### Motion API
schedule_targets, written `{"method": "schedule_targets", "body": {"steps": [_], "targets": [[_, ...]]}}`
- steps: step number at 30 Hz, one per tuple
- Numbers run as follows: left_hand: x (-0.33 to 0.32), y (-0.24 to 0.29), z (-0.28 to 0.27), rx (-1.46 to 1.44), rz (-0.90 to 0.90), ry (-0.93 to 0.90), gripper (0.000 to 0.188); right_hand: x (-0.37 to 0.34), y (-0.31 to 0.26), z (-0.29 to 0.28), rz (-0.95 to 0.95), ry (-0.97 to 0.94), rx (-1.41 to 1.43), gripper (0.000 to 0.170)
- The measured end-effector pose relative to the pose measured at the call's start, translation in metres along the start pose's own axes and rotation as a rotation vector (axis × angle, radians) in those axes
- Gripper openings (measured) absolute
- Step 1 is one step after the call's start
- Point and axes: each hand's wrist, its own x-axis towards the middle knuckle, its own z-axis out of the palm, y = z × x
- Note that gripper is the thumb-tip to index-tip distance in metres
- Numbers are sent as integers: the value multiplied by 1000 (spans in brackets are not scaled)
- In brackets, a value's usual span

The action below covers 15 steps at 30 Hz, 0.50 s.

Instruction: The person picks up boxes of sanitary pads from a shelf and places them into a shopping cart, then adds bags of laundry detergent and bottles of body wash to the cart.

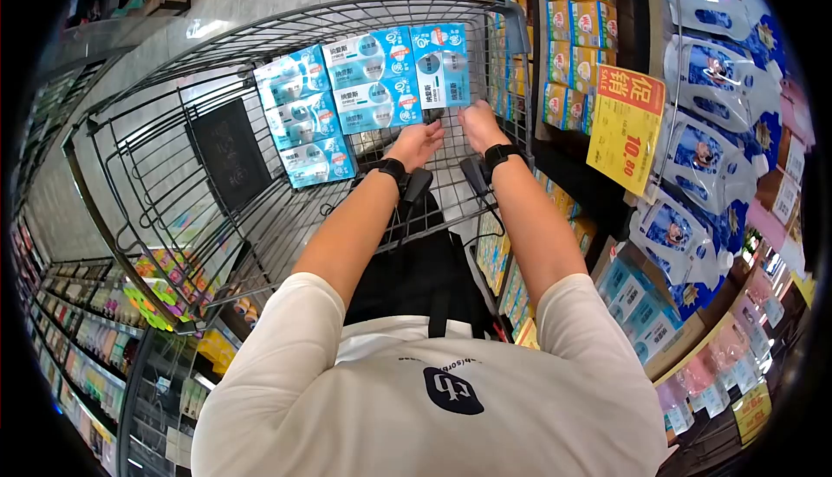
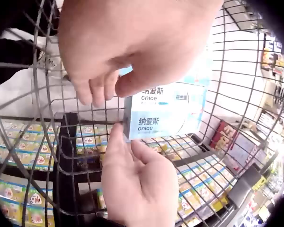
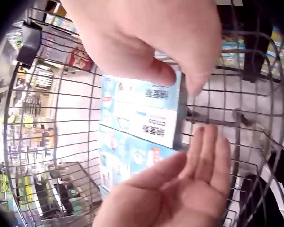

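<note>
Blue-and-white boxed packs (image 1: 373, 87) lie in rows in the wire cart. My right hand (image 1: 481, 126) is at the near edge of the rightmost pack (image 1: 440, 65). In the right wrist view my right hand (image 3: 151, 38) has its thumb over a pack (image 3: 151, 118) and its fingers beside the pack's end; firm contact cannot be told. My left hand (image 1: 419, 143) hangs just left of it, fingers loosely bent, holding nothing. Seen from the left wrist, my left hand (image 2: 132, 42) hangs over the packs (image 2: 165, 120), with my right hand (image 2: 139, 184) at their corner.
The cart's wire rim (image 1: 286, 18) surrounds the packs, and a dark panel (image 1: 230, 155) stands at their left. Shelves with orange packs (image 1: 581, 18), a yellow price sign (image 1: 626, 135) and blue-white pouches (image 1: 702, 148) line the right side. Colourful goods (image 1: 165, 282) show at lower left.
</note>
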Motion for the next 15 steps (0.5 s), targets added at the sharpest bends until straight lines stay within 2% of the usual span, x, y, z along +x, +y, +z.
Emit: {"method": "schedule_targets", "body": {"steps": [1, 3, 4, 5, 6, 7, 8, 9, 10, 11, 12, 13, 14, 15], "targets": [[-5, 3, -5, 12, -1, -4, 46, -9, -9, -1, -4, 5, 11, 15], [-8, 21, -17, 210, -142, -43, 40, -39, -42, -8, 78, -147, -149, 21], [-16, 31, -17, 227, -134, -38, 38, -54, -51, -18, -43, -305, -200, 26], [-18, 39, -28, 278, -110, -91, 40, -78, -56, -23, -240, -355, -214, 35], [-46, 56, -19, 322, -81, -109, 31, -108, -70, -26, -238, -383, -111, 39], [-40, 67, -34, 402, -87, -173, 38, -131, -81, -32, -265, -400, -211, 36], [-60, 79, -29, 452, -49, -156, 33, -153, -84, -34, -382, -344, -302, 31], [-71, 103, -17, 569, -14, -213, 35, -169, -87, -37, -439, -275, -237, 29], [-59, 132, -30, 1456, 354, -393, 35, -174, -79, -40, -524, -237, -112, 29], [5, 156, -90, 1285, 511, -526, 37, -207, -97, -43, -595, -76, -245, 29], [-48, 181, -31, 2088, 832, -479, 31, -223, -94, -49, -620, 43, -299, 30], [22, 216, -84, 1817, 535, -467, 29, -236, -94, -54, -633, 151, -355, 30], [9, 226, -67, 1395, 277, -285, 30, -254, -91, -62, -613, 211, -344, 31], [-17, 234, -35, 1201, 155, -75, 33, -273, -88, -65, -586, 258, -335, 31]]}}
